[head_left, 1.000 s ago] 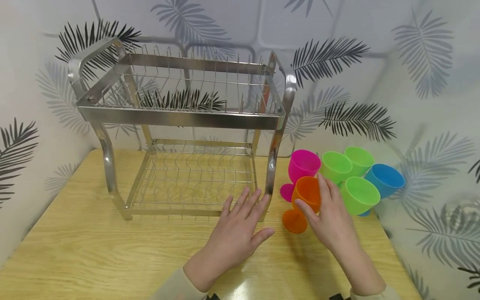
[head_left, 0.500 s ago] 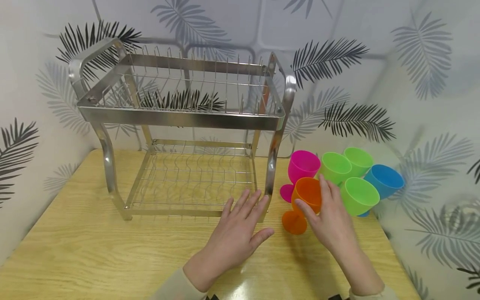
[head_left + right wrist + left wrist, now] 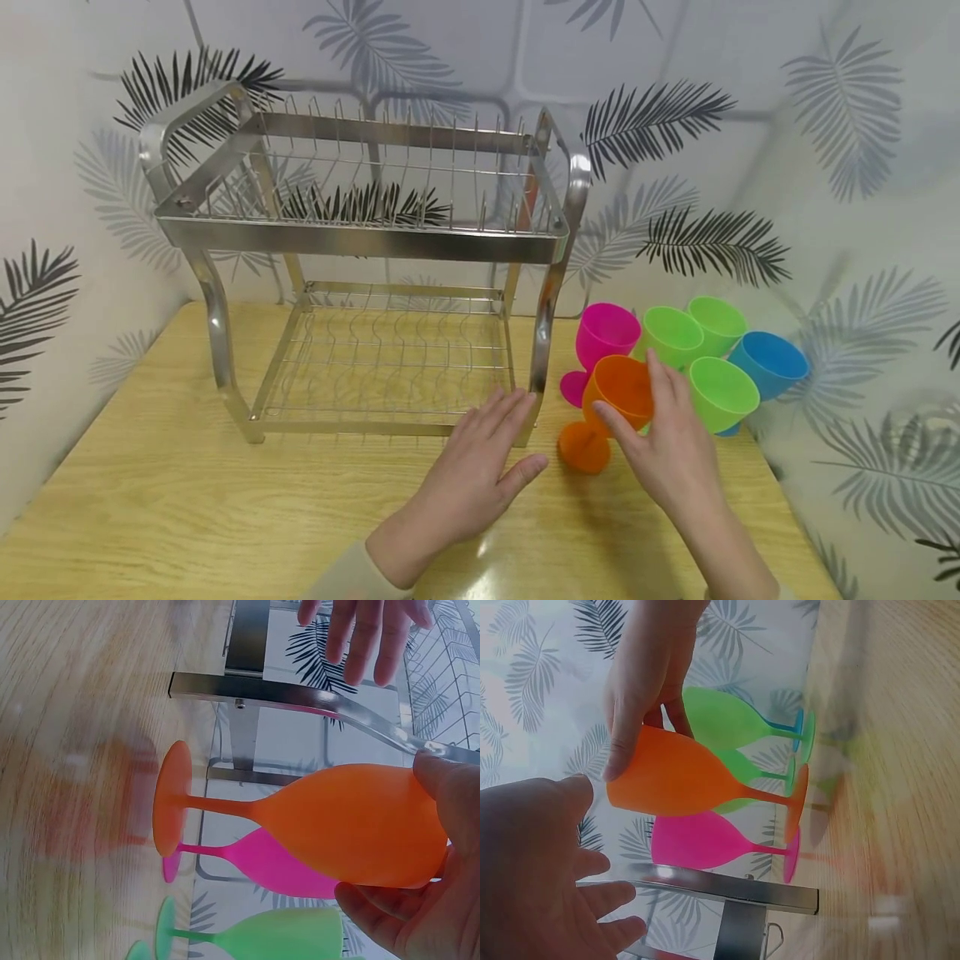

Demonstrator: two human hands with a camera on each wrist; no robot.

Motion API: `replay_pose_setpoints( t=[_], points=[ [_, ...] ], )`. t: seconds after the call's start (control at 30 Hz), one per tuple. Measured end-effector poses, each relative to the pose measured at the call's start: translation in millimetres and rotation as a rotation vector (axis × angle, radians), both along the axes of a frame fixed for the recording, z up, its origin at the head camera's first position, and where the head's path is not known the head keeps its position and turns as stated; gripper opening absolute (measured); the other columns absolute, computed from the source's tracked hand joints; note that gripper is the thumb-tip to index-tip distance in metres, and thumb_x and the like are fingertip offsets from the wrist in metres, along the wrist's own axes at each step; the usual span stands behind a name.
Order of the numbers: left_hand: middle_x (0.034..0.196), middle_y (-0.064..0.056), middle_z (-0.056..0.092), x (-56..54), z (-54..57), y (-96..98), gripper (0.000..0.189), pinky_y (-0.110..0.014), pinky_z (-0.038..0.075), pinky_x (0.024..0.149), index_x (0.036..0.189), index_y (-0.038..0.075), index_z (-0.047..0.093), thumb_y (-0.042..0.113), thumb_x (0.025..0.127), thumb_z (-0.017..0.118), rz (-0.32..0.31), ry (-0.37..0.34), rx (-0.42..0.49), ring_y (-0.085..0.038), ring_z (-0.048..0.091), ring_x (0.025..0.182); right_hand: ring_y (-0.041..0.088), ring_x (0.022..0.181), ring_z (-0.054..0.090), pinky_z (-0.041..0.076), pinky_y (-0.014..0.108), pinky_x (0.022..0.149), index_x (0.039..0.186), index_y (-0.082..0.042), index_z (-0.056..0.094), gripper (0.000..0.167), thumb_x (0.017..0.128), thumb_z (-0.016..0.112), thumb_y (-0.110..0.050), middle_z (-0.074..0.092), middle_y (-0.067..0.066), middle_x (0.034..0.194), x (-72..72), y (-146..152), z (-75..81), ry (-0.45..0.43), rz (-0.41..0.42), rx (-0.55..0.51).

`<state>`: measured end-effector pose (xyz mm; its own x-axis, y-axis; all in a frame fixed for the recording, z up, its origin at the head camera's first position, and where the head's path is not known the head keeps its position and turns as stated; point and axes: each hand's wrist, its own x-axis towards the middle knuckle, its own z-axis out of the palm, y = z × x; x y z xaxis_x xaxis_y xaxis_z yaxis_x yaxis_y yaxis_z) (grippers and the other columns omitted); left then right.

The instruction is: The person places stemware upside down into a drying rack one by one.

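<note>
My right hand grips an orange plastic goblet by its bowl near the rim, thumb on one side and fingers on the other. In the right wrist view the orange goblet is upright, its round foot close over the wooden table. My left hand has its fingers extended beside the rack's front right leg and holds nothing; the left wrist view shows that hand with fingers apart, short of the orange bowl. Right behind the held goblet stands a pink goblet.
A two-tier metal dish rack fills the left and middle of the table. To the right of the orange goblet stand several green goblets, the nearest green goblet in front of a blue goblet. Patterned walls border the table.
The foot of the orange goblet has shifted slightly left and toward me, and the right hand has moved a little with it. The left hand stays almost where it was.
</note>
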<state>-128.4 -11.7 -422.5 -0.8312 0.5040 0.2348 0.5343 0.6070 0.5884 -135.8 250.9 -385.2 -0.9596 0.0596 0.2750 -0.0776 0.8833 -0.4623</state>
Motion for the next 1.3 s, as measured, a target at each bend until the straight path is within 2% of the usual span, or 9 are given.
replay_pose_setpoints(
  t=[0.3,0.57,0.77,0.9,1.07,1.3],
  points=[
    [0.181,-0.002,0.028,-0.2,-0.9,-3.4,0.073,-0.059,0.017,0.134,0.176,0.019,0.030,0.056,0.116,0.047,0.002,-0.081,0.121,-0.028,0.018,0.168,0.056,0.135,0.054,0.051,0.077,0.102,0.175,-0.005,0.024,0.100,0.104,0.074,-0.055,0.039,0.029,0.166,8.5,-0.6,6.6,0.057,0.009,-0.022],
    [0.181,-0.001,0.029,-0.9,-1.9,-4.9,0.068,-0.058,0.020,0.134,0.175,0.020,0.033,0.049,0.117,0.052,0.010,-0.121,0.185,-0.027,0.021,0.168,0.056,0.143,0.048,0.044,0.080,0.110,0.175,-0.007,0.026,0.099,0.104,0.074,-0.056,0.039,0.028,0.167,15.2,-0.7,14.1,0.039,0.009,-0.099],
    [0.181,0.000,0.028,-1.3,-1.9,-6.5,0.070,-0.063,0.023,0.132,0.176,0.022,0.031,0.056,0.116,0.047,0.013,-0.160,0.218,-0.031,0.023,0.167,0.054,0.143,0.048,0.043,0.079,0.111,0.175,-0.007,0.027,0.096,0.105,0.074,-0.053,0.040,0.027,0.166,18.0,-0.7,18.6,0.033,0.018,-0.151],
    [0.180,-0.003,0.029,-2.7,-1.6,-8.0,0.069,-0.065,0.025,0.130,0.176,0.025,0.031,0.057,0.116,0.047,0.017,-0.195,0.251,-0.032,0.024,0.166,0.051,0.140,0.050,0.046,0.076,0.110,0.176,-0.009,0.027,0.095,0.106,0.072,-0.053,0.040,0.027,0.166,18.8,-0.3,20.9,0.018,0.028,-0.194],
    [0.180,-0.004,0.029,-4.2,-3.4,-10.1,0.068,-0.066,0.026,0.130,0.176,0.027,0.029,0.055,0.117,0.046,0.016,-0.239,0.290,-0.033,0.026,0.165,0.045,0.135,0.053,0.051,0.065,0.106,0.176,-0.010,0.026,0.093,0.107,0.071,-0.053,0.040,0.025,0.166,19.2,0.7,22.3,-0.005,0.043,-0.250],
    [0.180,0.002,0.029,-4.9,-8.6,-11.5,0.066,-0.066,0.026,0.129,0.175,0.031,0.031,0.056,0.117,0.046,0.033,-0.300,0.355,-0.033,0.029,0.164,0.044,0.144,0.047,0.048,0.063,0.114,0.176,-0.009,0.025,0.091,0.109,0.068,-0.053,0.036,0.022,0.171,19.7,1.5,23.5,-0.061,0.051,-0.329]
  ],
)
